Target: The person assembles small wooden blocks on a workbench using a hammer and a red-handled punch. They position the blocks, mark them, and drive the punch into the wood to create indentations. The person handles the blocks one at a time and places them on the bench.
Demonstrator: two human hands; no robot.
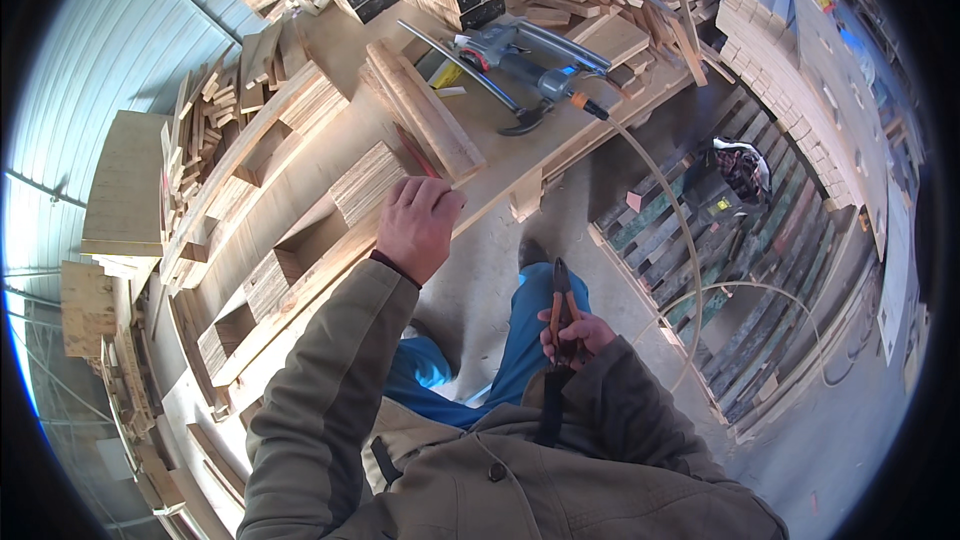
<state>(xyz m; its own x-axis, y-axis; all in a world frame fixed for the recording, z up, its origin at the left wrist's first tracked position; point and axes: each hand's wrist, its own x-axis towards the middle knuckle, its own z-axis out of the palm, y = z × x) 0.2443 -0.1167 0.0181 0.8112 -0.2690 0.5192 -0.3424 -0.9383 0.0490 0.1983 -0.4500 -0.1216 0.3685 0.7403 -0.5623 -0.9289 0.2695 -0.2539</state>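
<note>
My left hand (415, 230) is over the near edge of the workbench, its fingers curled together. Whatever may be inside them is hidden. Just beyond its knuckles, a thin red stick (415, 152) lies alongside a wooden beam (425, 115). Beside the hand runs a pallet-like wooden frame (300, 280) with plywood blocks between its boards. Low in front of my right thigh, my right hand (582, 337) grips a pair of pliers (562, 290) with orange-brown handles, jaws pointing away from me. The palm side of that grip is partly hidden.
A claw hammer (522, 122) and a nail gun (515, 65) lie on the bench; an air hose (668, 190) hangs from the gun. Stacked boards (780, 70) stand at right. A slatted pallet (735, 310) on the floor carries a dark bucket (728, 185). Wood scraps (205, 115) are piled at left.
</note>
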